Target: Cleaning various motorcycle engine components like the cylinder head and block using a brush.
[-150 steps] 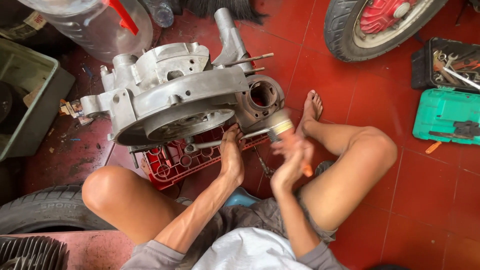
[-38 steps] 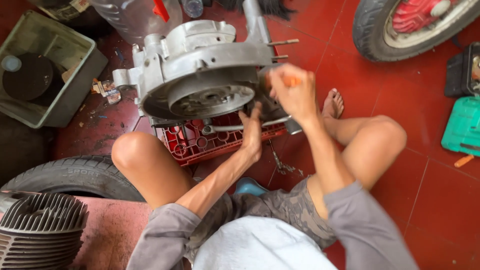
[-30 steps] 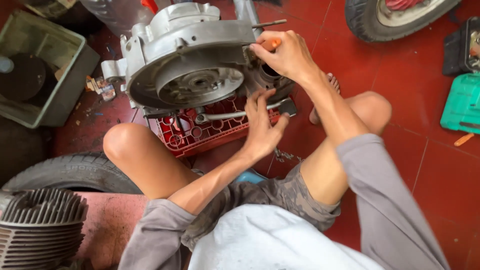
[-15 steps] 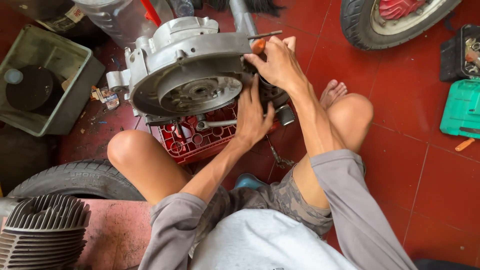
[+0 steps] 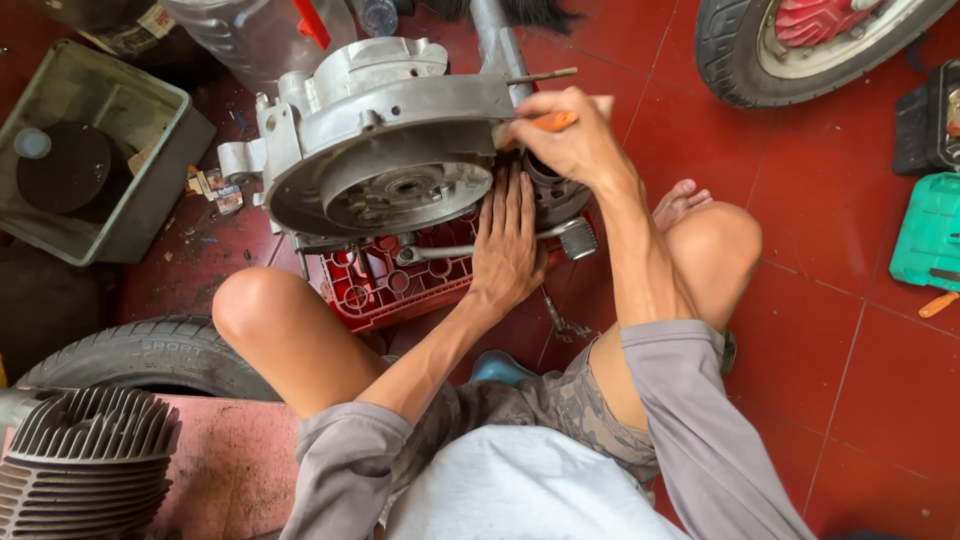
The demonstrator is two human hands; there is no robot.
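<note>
- Left hand (image 5: 508, 245) lies flat, fingers spread, palm pressed against the lower right side of the big grey cast-metal engine casing (image 5: 385, 150) — steadying it, not gripping.
- Right hand (image 5: 570, 135) is closed round an orange-handled tool (image 5: 552, 121), tip at the casing's right edge near the round opening; tool's working end hidden, can't tell what kind.
- Casing sits on a red plastic crate (image 5: 390, 285) on the red tiled floor (image 5: 850, 330), between the person's bent knees, a long thin stud sticking out at top right.
- Handling, my guess: solid alloy, heavy & rigid, awkward w/ all the lugs; prob. oily so could slip. Crate is a narrow perch — could rock if pushed sideways.
- Best hold looks like the thick outer rim or the mounting lugs on the left; keep off the thin stud & the machined round face, which look easy to bend or mark.
- Nearby: finned grey cylinder (image 5: 90, 460) bottom left, black tyre (image 5: 150, 355) beside it, green tray (image 5: 95, 150) top left, scooter wheel (image 5: 800, 40) top right.
</note>
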